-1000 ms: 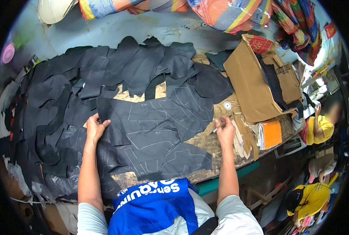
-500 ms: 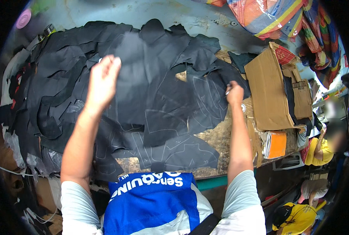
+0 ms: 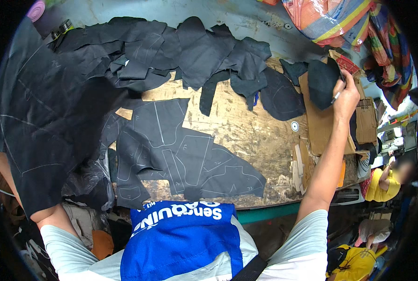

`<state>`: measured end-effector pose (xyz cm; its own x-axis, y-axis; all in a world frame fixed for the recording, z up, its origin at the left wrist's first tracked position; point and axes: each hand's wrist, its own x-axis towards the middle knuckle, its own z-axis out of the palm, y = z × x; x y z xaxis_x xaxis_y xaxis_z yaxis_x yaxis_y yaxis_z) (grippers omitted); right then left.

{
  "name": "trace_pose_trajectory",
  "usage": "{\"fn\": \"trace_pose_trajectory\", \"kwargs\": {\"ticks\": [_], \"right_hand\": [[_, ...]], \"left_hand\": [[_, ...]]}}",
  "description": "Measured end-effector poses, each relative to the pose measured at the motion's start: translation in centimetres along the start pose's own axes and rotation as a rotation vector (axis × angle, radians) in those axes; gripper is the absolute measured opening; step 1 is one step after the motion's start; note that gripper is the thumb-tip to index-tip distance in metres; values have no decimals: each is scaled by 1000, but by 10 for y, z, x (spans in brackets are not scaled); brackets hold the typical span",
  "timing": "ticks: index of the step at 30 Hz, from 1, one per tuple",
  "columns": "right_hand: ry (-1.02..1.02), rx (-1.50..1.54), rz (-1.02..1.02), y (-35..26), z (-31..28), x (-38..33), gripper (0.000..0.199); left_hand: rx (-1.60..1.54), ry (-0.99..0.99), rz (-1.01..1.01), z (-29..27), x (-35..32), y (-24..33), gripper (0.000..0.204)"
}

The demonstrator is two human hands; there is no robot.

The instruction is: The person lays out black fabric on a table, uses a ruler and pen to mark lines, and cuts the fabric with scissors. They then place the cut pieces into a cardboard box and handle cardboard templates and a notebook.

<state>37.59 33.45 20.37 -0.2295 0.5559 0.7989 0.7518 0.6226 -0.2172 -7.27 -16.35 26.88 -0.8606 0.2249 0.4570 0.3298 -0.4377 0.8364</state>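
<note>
Over at the far right edge of the wooden workbench (image 3: 246,136), the right hand (image 3: 346,99) is raised with fingers curled together around a thin pen-like marker (image 3: 336,96), tip poking down below the fingertips; just left of the fingers, touching or nearly so, sits a small dark fabric piece (image 3: 322,82) on top of a cardboard box (image 3: 317,131). Left hand is hidden, arm goes up under a big dark fabric sheet (image 3: 45,126) with chalk lines, lifted off the bench and draped over the forearm; probably gripped from behind, but can't tell how the fingers sit. On the bench below, between the two arms, another chalk-marked dark panel (image 3: 181,159) lies flat. Heap of dark cut pieces (image 3: 190,51) along the far side, well beyond the fingers. Small white disc (image 3: 294,126) on the wood near the box. Striped colourful cloth (image 3: 340,23) hangs above the right hand.
</note>
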Motion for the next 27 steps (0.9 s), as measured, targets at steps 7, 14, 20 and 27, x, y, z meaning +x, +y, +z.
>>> {"fn": "trace_pose_trajectory", "kwargs": {"ticks": [7, 14, 20, 27], "right_hand": [[-659, 581, -73, -102, 18, -95, 38], [-869, 450, 42, -125, 29, -178, 35], [-616, -44, 343, -39, 45, -144, 24], [-734, -102, 429, 37, 63, -143, 50]], "left_hand": [[-5, 31, -50, -28, 16, -9, 33], [-55, -39, -142, -4, 26, -29, 35], [-188, -246, -272, 57, 20, -56, 37], [-77, -206, -674, 73, -78, -169, 50]]}}
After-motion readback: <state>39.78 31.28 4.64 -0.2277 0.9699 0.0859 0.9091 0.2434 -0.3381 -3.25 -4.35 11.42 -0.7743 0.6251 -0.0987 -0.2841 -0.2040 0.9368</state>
